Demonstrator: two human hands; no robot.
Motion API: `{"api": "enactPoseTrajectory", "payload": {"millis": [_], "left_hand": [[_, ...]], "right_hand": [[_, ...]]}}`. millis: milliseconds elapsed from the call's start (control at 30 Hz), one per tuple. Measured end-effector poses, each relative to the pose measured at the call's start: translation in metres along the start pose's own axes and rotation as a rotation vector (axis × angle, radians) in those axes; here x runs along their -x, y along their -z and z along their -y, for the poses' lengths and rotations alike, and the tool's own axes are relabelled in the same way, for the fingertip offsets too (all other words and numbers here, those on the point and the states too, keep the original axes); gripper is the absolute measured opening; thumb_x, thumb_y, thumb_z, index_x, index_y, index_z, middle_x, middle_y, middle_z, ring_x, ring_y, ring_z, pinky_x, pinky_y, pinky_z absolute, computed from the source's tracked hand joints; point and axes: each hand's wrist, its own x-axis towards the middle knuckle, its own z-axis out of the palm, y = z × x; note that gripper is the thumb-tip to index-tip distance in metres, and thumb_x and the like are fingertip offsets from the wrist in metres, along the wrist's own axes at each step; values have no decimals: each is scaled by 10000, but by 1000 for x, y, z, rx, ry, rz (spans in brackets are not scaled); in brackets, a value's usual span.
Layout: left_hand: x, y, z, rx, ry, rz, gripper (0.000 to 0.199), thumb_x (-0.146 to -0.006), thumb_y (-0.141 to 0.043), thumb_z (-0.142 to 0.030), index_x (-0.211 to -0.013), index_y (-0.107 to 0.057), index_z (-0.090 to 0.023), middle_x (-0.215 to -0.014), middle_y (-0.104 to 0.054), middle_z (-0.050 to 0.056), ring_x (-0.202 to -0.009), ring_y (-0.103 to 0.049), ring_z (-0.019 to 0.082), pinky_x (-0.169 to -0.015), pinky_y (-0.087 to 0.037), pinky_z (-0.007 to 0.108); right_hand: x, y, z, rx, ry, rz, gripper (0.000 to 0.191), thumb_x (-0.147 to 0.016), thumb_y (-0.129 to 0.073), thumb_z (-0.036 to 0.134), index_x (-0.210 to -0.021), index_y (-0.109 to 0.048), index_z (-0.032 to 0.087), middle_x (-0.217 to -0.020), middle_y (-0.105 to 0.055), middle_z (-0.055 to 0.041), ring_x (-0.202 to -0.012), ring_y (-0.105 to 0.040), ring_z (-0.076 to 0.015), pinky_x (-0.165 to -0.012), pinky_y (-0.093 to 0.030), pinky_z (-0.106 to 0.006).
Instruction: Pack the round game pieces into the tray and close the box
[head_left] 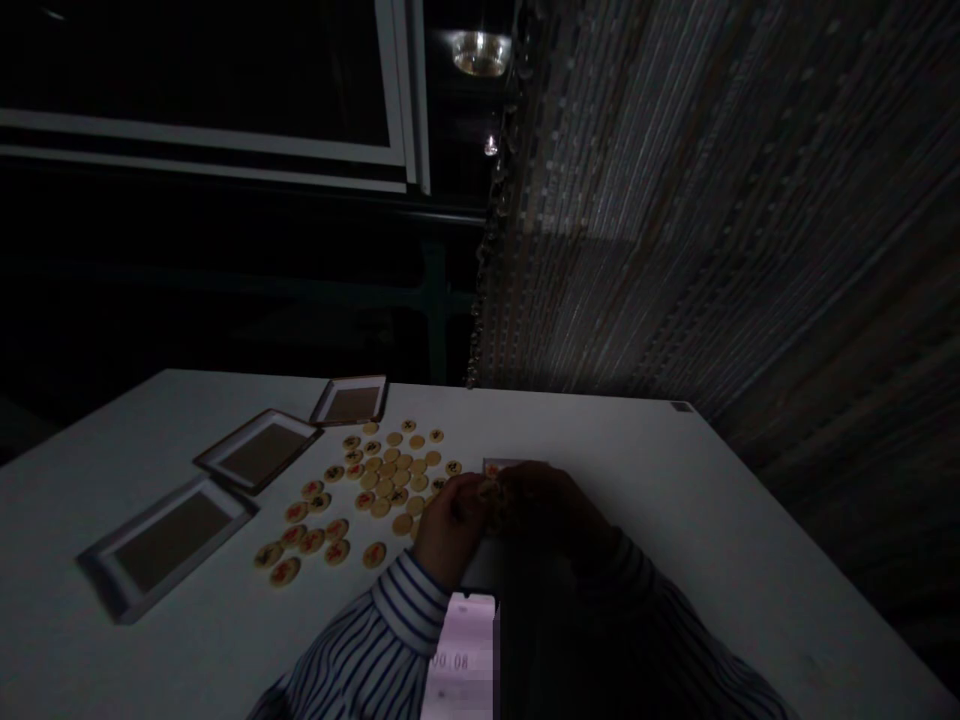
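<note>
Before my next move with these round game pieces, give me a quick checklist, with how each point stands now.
1. Both hands, left and right, at the small box: ok.
2. Grip of each hand on a piece: cannot tell, fingers too dark.
3. Loose pieces all marked side up: not ok, several show plain tops.
4. Three open trays resting on the table, left of the pieces: ok.
5. Light on the right hand: not ok, deep shadow.
6. Phone screen lit: ok.
</note>
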Motion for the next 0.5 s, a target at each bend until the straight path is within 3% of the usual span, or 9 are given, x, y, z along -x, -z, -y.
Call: {"api": "enactPoseTrajectory", "payload": {"millis": [233,500], "left_hand": [[1,1,-7,-4,24,14,188,-675,-586,-262,-835,-582,-163,-752,-663,30,-705,-616,154,-625,-491,256],[2,-1,-4,-1,-3,23,173,-679,-569,-218,-844,-591,-172,-770,-664,25,-713,-618,148,-634,-494,249]], "right_hand": [[-4,3,10,31,-39,60,147,-734,-542,187,-842,-636,155,-818,-674,-87,-723,-626,-169,-659,-484,-262],[-6,3,19,-110,-109,82,159,-789,-493,204,-789,-652,189,-793,-684,-47,-717,-632,-151,-648,-492,-244]]}}
